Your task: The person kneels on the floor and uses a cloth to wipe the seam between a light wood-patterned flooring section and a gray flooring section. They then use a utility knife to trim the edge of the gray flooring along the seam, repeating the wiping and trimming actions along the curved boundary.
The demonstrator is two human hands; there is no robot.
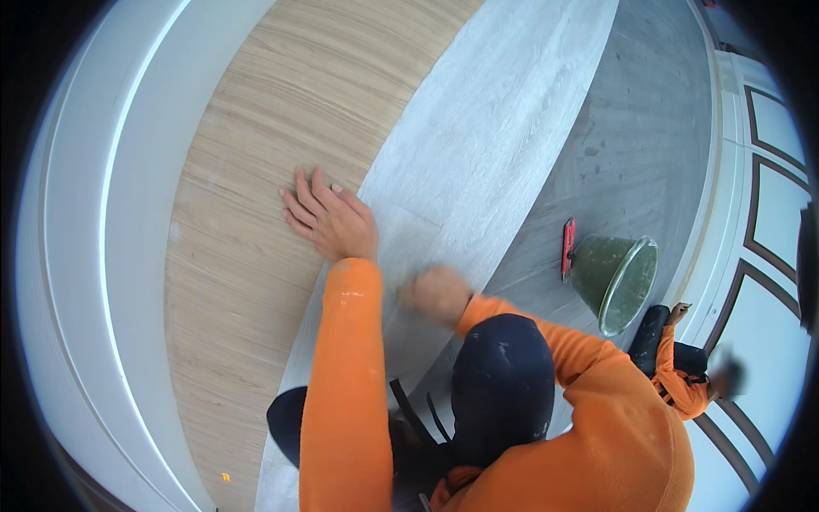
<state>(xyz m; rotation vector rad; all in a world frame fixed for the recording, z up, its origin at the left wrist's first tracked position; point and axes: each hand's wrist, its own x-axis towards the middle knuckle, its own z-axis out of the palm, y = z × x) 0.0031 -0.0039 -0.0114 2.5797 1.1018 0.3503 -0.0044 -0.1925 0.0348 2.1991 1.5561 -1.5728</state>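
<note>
My left hand (334, 224) lies flat with its fingers spread on the tan wood-grain flooring (281, 128), close to the edge of a pale grey plank strip (503, 111). Over that strip, my right hand (439, 294) is blurred by motion. Its fingers look curled inward, and a faint yellowish patch shows at their tips; what they hold, if anything, I cannot make out. Both my arms wear orange sleeves. My dark-clad knee (503, 375) stands beside the right forearm.
Right of the strip, on darker grey floor (631, 128), a green bucket (593, 273) lies tilted beside a red utility knife (568, 247). A co-worker in orange (674, 367) sits by the panelled wall at right. White skirting (111, 213) curves along the left.
</note>
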